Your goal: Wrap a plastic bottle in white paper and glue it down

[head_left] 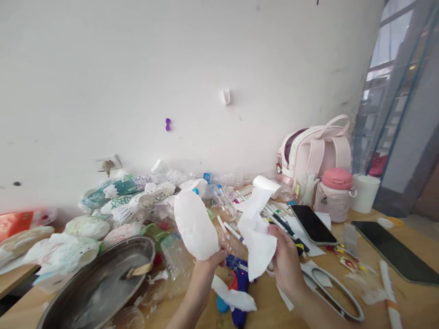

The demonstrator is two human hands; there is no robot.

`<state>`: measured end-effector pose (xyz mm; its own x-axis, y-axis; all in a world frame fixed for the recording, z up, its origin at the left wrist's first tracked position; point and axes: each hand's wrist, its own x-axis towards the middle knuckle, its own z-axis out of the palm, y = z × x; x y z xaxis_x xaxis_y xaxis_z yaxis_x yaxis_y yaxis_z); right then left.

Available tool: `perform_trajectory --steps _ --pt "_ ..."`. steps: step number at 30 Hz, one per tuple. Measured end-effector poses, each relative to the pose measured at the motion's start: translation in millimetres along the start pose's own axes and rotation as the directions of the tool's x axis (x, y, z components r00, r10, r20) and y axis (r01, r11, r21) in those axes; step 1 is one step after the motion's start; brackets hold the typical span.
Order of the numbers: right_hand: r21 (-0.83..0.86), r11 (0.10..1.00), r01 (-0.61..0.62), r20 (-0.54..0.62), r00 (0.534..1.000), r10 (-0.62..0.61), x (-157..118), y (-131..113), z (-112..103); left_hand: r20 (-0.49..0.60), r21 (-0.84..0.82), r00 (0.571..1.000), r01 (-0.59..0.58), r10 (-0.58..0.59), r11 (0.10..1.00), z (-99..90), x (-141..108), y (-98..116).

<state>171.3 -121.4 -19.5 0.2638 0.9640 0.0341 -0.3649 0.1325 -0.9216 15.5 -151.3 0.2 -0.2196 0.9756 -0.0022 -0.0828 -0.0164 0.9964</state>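
My left hand (211,265) is closed on the lower edge of a rounded white paper cutout (195,224), which it holds up off the table. Pinched in my right hand (286,256) is an irregular, ragged white paper scrap (254,228); the two pieces are apart. Below and between my hands lies a blue glue gun (241,278) with a red trigger and a small lit light. A curled white paper strip (233,296) rests across it. Near my right wrist are grey loop-shaped handles (338,294), perhaps of scissors, partly hidden by my arm.
An oval metal basin (98,278) holding cloudy liquid and a brush (139,270) stands at the left. Behind it are several painted paper-covered fish shapes (120,189). To the right are a phone (313,224), a tablet (398,251), a pink-lidded bottle (334,196) and a backpack (317,153).
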Motion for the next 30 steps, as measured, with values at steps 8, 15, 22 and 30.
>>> perform_trajectory --steps 8,15,22,30 --pt "-0.217 0.948 0.233 0.257 0.951 -0.175 -11.2 -1.3 0.4 0.041 -0.153 0.996 0.081 -0.075 0.985 -1.1 0.5 -10.4" --pt "-0.319 0.83 0.458 0.494 0.827 -0.267 -20.5 6.7 4.4 0.118 -0.252 0.986 0.146 -0.12 0.956 5.8 -5.8 -1.3" --pt "-0.241 0.935 0.26 0.251 0.947 -0.199 -5.7 5.1 -1.2 -0.058 -0.282 0.991 0.1 -0.12 0.954 -1.7 7.8 -4.6" --pt "-0.283 0.918 0.28 0.186 0.954 -0.234 6.7 4.4 -5.8 -0.154 -0.191 0.987 0.023 -0.053 0.981 -8.6 15.6 -8.3"
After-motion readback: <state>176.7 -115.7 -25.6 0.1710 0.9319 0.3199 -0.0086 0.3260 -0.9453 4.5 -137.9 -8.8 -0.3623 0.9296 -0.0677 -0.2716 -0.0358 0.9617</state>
